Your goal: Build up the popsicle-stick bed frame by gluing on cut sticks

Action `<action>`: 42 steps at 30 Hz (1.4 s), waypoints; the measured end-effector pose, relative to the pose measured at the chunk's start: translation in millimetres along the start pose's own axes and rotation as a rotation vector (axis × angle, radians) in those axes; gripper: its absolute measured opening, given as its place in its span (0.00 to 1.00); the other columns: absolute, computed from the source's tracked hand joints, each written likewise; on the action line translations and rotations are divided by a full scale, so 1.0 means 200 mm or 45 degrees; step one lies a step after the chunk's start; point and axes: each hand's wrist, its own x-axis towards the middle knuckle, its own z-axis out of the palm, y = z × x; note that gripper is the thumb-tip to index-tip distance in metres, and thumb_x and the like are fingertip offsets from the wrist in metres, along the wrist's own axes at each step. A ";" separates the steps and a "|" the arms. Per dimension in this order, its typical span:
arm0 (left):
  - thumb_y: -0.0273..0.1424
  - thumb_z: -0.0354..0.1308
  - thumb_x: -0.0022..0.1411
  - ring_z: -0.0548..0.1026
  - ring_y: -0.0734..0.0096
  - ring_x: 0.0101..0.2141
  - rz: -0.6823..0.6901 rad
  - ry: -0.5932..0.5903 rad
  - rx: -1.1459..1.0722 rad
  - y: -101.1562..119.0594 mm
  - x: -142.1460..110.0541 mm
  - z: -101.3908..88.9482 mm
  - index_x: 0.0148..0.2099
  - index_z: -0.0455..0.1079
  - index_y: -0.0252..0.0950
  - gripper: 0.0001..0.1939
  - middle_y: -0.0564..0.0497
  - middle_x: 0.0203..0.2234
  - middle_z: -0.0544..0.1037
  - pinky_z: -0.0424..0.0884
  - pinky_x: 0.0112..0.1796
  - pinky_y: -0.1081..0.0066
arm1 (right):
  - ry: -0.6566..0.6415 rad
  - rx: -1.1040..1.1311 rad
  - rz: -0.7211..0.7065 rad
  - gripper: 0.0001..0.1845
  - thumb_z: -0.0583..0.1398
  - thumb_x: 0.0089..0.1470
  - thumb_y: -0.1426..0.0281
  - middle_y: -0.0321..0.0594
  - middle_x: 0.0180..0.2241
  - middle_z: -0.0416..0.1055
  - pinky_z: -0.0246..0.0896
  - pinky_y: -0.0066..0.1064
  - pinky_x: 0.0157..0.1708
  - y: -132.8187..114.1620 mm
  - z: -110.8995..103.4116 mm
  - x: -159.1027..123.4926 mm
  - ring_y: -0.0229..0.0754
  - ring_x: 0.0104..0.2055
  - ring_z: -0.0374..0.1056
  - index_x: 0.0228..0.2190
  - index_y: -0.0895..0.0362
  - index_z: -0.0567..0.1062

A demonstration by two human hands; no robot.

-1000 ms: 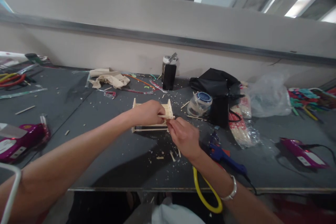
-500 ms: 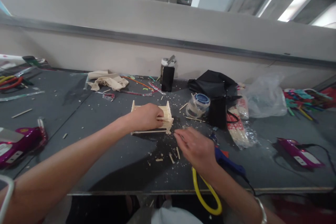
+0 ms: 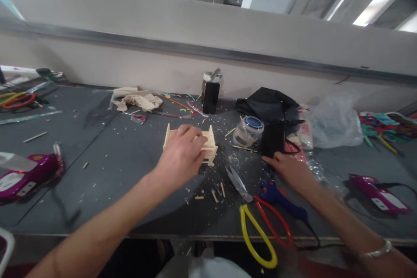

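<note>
A small bed-like frame of pale wooden sticks [image 3: 211, 142] stands on the dark table, with posts at its corners. My left hand [image 3: 182, 145] is bent over its front, fingers closed on the frame; the fingertips are partly hidden. Right of the frame, my right hand [image 3: 289, 169] hovers near a black upright object [image 3: 273, 139], a finger stretched out and nothing visible in it. Below that hand lies a blue glue gun [image 3: 283, 200]. Large scissors [image 3: 252, 202] with one yellow and one red handle lie partly open, handles over the table's front edge.
A clear jar with a blue lid [image 3: 249, 131] lies beyond the scissors, near a black bag [image 3: 267, 104]. A phone [image 3: 211, 97] leans at the back. Purple devices [image 3: 379, 193] sit at both sides. Stick offcuts [image 3: 214, 195] and crumbs litter the table [image 3: 130, 191].
My right hand has moved right, away from the wooden frame, uncovering the scissors' blades and red handle. My left hand has turned and now arches over the frame's front.
</note>
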 end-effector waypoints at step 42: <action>0.26 0.53 0.59 0.71 0.65 0.40 0.083 -0.330 -0.664 0.40 0.00 0.63 0.40 0.72 0.34 0.09 0.45 0.39 0.74 0.68 0.44 0.68 | -0.088 0.127 -0.090 0.13 0.58 0.49 0.68 0.48 0.39 0.75 0.53 0.35 0.36 0.24 0.04 0.55 0.49 0.43 0.65 0.37 0.56 0.78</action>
